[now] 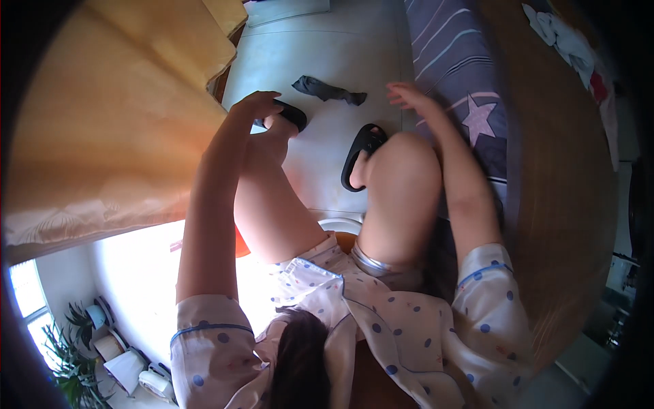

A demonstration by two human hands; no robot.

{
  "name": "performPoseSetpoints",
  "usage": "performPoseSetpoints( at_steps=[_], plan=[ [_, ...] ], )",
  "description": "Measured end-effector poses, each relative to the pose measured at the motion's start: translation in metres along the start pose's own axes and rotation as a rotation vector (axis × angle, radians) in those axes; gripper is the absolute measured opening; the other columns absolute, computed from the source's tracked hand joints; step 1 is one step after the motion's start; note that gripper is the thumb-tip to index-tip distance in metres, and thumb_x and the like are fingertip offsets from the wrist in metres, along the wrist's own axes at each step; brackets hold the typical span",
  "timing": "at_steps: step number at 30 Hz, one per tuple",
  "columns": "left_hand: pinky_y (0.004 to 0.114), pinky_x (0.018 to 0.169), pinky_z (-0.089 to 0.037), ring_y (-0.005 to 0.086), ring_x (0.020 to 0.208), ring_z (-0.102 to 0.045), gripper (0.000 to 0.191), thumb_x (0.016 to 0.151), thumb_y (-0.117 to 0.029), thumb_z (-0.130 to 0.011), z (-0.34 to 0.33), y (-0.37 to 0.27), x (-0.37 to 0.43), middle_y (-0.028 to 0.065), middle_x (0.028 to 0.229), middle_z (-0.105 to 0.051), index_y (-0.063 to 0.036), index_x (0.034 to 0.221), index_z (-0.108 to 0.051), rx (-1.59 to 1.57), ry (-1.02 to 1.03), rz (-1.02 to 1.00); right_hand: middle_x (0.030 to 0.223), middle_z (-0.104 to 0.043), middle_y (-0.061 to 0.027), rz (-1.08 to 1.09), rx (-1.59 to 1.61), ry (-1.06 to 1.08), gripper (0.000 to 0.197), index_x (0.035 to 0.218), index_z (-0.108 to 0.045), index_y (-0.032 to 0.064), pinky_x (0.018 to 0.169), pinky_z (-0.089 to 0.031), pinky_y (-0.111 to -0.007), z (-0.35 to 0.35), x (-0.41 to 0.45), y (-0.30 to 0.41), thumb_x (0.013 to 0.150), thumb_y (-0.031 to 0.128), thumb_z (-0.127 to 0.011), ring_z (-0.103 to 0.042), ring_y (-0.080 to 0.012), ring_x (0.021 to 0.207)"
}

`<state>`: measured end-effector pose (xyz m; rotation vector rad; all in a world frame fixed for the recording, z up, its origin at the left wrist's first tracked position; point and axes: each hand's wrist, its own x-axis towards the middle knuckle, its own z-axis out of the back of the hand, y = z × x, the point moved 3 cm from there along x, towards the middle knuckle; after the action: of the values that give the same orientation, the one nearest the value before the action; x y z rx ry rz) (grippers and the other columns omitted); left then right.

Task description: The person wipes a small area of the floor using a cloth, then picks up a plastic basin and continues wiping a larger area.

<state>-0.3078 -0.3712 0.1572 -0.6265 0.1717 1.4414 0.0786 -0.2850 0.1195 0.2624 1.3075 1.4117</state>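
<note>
A dark grey sock (pixel 329 92) lies on the floor in front of me, between my two outstretched arms. My left hand (pixel 259 105) hangs over my left foot, near a black slipper (pixel 292 115), with nothing visible in it. To the right of the sock, my right hand (pixel 409 97) is held out with fingers apart and nothing in them, beside the purple bedding. Neither hand appears to touch the sock. My right foot wears the other black slipper (pixel 360 156).
Purple fabric with a pink star (pixel 479 120) runs along my right, beside a brown surface (pixel 552 168). Yellow-orange cloth (pixel 117 117) drapes on my left. White and red cloth (pixel 567 48) lies at upper right. Potted plants (pixel 76 368) stand at lower left. The floor is tiled (pixel 327 46).
</note>
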Motion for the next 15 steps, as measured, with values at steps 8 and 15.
performPoseSetpoints(
  at_steps=[8,15],
  plan=[
    [0.038,0.100,-0.043,0.0314,0.113,-0.056,0.047,0.085,-0.041,-0.059,0.042,-0.025,0.010,0.0129,0.125,-0.059,-0.0148,0.124,-0.059,0.319,0.070,-0.035,0.099,-0.066,-0.0102,-0.165,0.040,0.230,0.043,0.107,-0.063,0.0091,0.076,-0.048,-0.042,-0.018,0.047,-0.091,0.085,0.045,-0.060,-0.062,-0.0224,0.089],
    [0.039,0.097,-0.045,0.0279,0.114,-0.057,0.042,0.084,-0.036,-0.056,0.014,-0.012,0.094,0.0092,0.123,-0.061,-0.0178,0.121,-0.060,0.195,0.069,0.015,0.106,-0.064,-0.0143,0.296,-0.488,-0.268,0.025,0.099,-0.066,0.0111,0.084,-0.048,-0.043,-0.042,0.072,-0.096,0.085,0.026,-0.051,-0.060,-0.0348,0.097]
  ],
)
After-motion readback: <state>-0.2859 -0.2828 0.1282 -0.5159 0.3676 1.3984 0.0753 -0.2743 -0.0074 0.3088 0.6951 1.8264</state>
